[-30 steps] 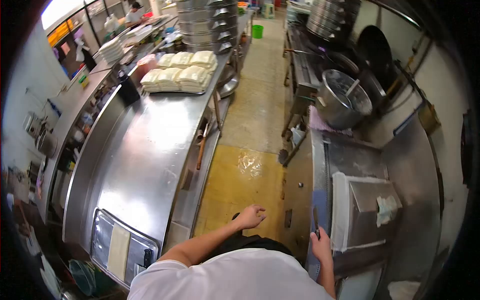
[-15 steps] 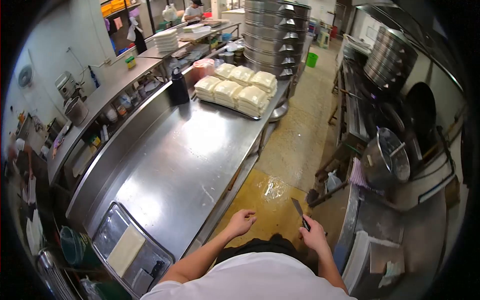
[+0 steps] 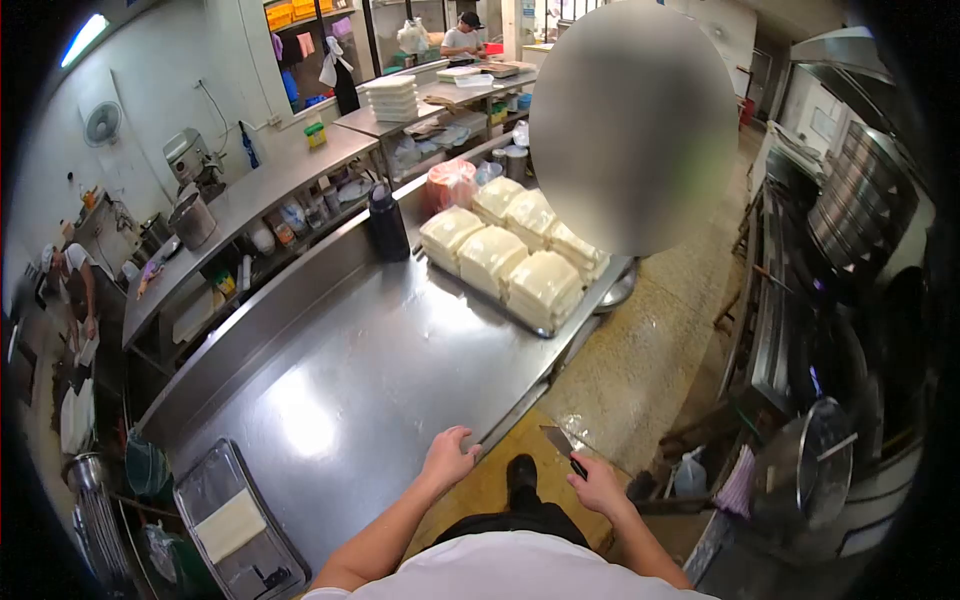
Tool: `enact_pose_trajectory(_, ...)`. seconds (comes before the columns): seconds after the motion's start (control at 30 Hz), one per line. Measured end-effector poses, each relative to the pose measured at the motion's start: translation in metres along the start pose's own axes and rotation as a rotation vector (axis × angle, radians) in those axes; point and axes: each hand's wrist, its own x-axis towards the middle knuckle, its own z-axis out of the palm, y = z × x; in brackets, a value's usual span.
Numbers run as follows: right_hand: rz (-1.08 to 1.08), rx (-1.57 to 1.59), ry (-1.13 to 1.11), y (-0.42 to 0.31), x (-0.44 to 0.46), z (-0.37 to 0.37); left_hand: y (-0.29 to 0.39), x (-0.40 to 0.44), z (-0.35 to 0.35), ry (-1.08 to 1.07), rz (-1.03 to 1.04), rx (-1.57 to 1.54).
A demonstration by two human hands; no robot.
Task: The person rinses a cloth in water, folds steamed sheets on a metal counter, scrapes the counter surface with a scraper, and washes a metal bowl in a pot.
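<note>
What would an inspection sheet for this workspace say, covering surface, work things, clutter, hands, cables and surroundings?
Surface: steel table, shiny with reflections and small marks.
Work things: black-handled blade in hand; single pale slab on a small tray; stacked pale slabs toward the table's far end.
Clutter: dark bottle and pink wrapped bundle beside the stacks; dark object on the small tray, unclear.
Hands: left hand holds nothing visible; right hand grips the blade's handle.
Cables: thin cord on the left wall.
Surroundings: wall fan; one person at a far bench, another at left; part of the view is blurred out.
</note>
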Motion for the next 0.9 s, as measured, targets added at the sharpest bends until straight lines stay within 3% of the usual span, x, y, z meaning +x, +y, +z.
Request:
enact_pose_trajectory(0.1,-0.009,0.017,-0.057,0.003,0.063,-0.025,-0.001,0.060,0.003,0.032,-0.033,0.329)
enact_pose_trajectory(0.2,-0.005,-0.035,-0.106,-0.003,0.119,-0.052,0.023,0.110,-0.020,-0.009,-0.226,0.533)
enact_pose_trajectory(0.3,-0.049,-0.080,-0.128,0.000,0.163,-0.062,0.028,0.139,-0.035,-0.091,-0.369,0.582)
enact_pose_trajectory(0.43,-0.129,-0.128,-0.207,-0.029,0.203,-0.069,0.002,0.143,-0.024,-0.168,-0.359,0.632)
enact_pose_trajectory(0.67,-0.198,-0.249,-0.340,-0.098,0.275,-0.028,0.001,0.160,-0.026,-0.231,-0.399,0.645)
enact_pose_trajectory(0.8,-0.368,-0.303,-0.241,-0.136,0.338,0.021,0.003,0.162,-0.028,-0.260,-0.412,0.639)
enact_pose_trajectory(0.9,-0.367,-0.390,-0.182,-0.152,0.394,0.055,-0.010,0.159,-0.018,-0.205,-0.375,0.657)
